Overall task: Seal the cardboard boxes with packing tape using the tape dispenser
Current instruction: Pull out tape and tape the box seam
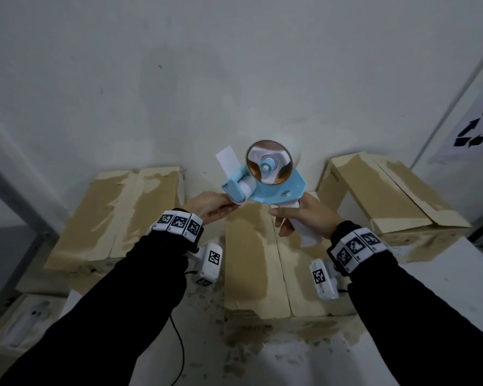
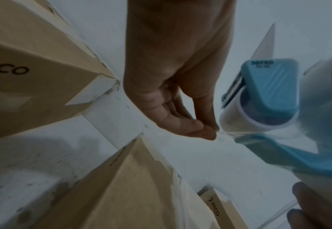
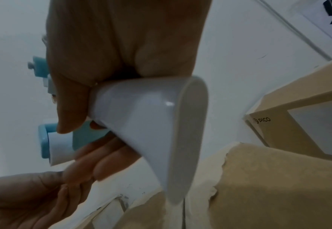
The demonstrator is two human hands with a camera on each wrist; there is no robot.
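A blue tape dispenser (image 1: 265, 185) with a roll of clear tape (image 1: 269, 165) is held in the air above the middle cardboard box (image 1: 251, 263). My right hand (image 1: 285, 218) grips its white handle (image 3: 147, 117). My left hand (image 1: 230, 206) pinches the loose end of the tape just below the white roller (image 2: 237, 122), thumb and fingertips (image 2: 210, 133) pressed together. A second box (image 1: 115, 215) lies to the left and a third (image 1: 385, 190) at the back right; all have closed flaps with torn, scuffed tops.
The boxes sit on a white table (image 1: 444, 277) against a pale wall (image 1: 179, 79). A recycling sign (image 1: 480, 129) hangs at the right. A small open carton (image 1: 20, 324) stands low at the left. A black cable (image 1: 179, 346) trails under my left arm.
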